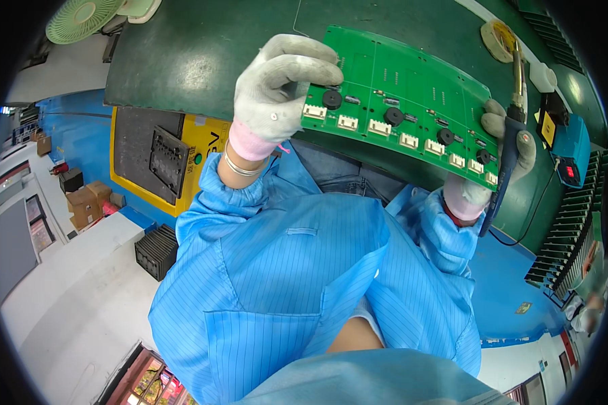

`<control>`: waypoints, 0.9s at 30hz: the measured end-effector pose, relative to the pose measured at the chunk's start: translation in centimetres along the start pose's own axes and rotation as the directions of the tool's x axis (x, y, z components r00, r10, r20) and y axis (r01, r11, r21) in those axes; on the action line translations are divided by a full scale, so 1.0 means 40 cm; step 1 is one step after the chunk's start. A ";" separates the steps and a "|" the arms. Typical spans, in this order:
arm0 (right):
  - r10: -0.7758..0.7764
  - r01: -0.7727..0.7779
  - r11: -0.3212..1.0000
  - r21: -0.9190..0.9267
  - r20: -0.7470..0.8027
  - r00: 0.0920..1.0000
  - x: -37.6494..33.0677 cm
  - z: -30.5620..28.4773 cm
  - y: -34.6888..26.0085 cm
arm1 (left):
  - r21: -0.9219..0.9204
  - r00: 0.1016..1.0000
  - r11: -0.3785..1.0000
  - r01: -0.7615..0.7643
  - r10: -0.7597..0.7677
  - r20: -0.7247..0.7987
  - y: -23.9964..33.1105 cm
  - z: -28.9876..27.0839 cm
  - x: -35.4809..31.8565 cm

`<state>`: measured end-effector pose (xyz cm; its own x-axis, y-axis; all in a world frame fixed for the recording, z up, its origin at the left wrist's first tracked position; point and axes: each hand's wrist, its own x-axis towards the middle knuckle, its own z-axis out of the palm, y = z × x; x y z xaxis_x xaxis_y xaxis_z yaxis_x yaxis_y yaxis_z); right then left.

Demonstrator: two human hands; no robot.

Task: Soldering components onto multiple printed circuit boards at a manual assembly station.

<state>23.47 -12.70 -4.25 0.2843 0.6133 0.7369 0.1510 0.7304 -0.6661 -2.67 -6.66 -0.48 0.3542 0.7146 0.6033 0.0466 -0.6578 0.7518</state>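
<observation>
A green circuit board (412,84) is raised and tilted above the dark green bench, with a row of white connectors and black round parts along its near edge. My left hand (277,84), in a pale glove, pinches the board's left end between fingers and thumb. My right hand (520,150), also gloved, is at the board's right end, and its fingers appear to grip that edge. The same hand is closed round the dark handle of a soldering iron (500,189), whose metal end points away from me. Part of the right palm is hidden behind board and handle.
A blue soldering station (571,152) with a red display stands at the right, its black cord hanging nearby. A yellow roll (498,40) lies at the far right. Black slotted racks (567,229) line the right side. A green fan (81,20) is far left.
</observation>
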 end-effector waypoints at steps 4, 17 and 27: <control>-0.003 0.003 1.000 -0.003 0.010 1.000 0.002 -0.002 0.003 | -0.087 0.997 0.993 0.079 -0.080 -0.007 -0.005 -0.003 -0.006; 0.116 -0.112 0.992 0.050 -0.081 0.990 0.002 0.016 -0.007 | -0.208 0.999 0.978 0.034 -0.032 0.011 -0.024 0.004 -0.005; 0.100 -0.094 0.993 0.068 -0.096 0.990 0.007 0.022 -0.016 | -0.236 0.995 0.967 0.094 -0.100 -0.014 -0.033 0.004 -0.013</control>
<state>22.61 -12.75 -3.52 0.3879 0.6514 0.6520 0.0589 0.6885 -0.7229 -2.76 -6.19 -1.82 0.3347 0.7803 0.5284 -0.1417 -0.5126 0.8468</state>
